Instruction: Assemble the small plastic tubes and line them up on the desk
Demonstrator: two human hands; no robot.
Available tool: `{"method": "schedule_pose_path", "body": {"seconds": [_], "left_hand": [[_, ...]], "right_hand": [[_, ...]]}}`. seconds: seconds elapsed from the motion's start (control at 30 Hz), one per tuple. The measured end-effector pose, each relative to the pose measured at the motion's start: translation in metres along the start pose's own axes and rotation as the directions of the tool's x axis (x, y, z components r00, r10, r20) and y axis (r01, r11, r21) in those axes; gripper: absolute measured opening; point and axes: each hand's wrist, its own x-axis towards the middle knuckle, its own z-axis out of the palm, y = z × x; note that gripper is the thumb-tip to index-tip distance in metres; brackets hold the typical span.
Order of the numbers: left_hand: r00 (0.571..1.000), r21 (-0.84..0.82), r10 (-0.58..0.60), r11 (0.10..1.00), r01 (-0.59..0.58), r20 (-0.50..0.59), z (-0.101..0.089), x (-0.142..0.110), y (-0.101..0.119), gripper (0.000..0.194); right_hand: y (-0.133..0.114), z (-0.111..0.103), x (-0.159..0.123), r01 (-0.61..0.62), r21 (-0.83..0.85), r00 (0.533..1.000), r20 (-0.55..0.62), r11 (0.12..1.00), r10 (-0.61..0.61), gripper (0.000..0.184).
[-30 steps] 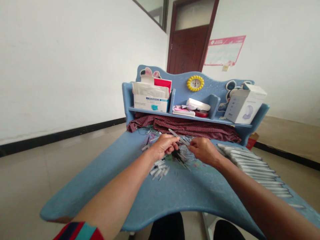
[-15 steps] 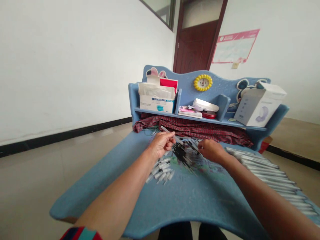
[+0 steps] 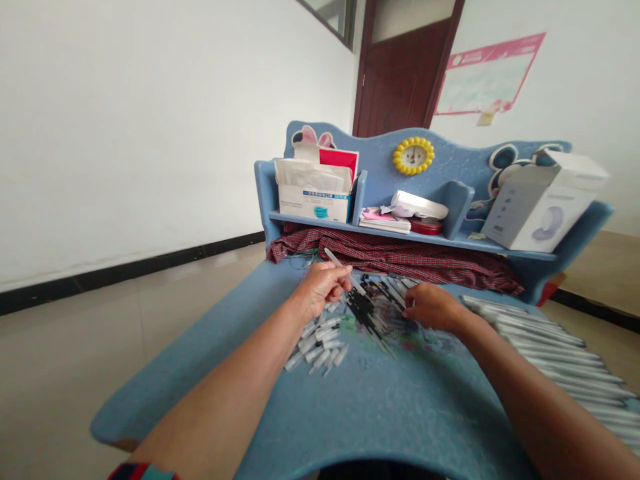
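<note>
My left hand pinches a translucent white pen barrel, which tilts with its upper end toward the shelf. Over the right side of the pile hangs my right hand, its fingers curled together; what they hold, if anything, is hidden. Between the hands lies a heap of thin black-and-clear pen refills. More pale barrels lie behind it, close to the right fingertips. Below my left hand, a loose pile of short whitish pen caps rests on the blue desk.
A long row of pens lies on the desk's right side, partly behind my right forearm. Folded checked cloth runs under the shelf. The shelf holds a mask box, a red tin and a white box.
My right hand has shifted slightly right in the picture, and the view has turned a little. My left hand still holds the pen barrel in nearly the same place.
</note>
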Motion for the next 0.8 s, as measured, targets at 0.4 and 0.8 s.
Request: {"method": "schedule_pose_path", "body": {"seconds": [0.4,0.8], "left_hand": [[0.999,0.021,0.030,0.999,-0.029,-0.014,0.000,0.000,-0.001,0.019],[0.998,-0.122,0.006,0.992,-0.013,-0.059,-0.012,0.004,0.003,0.019]], "right_hand": [[-0.017,0.013,0.011,-0.119,-0.105,0.990,-0.087,0.987,0.110,0.028],[-0.013,0.016,0.015,-0.099,0.033,0.981,-0.162,0.995,0.103,0.022]]}}
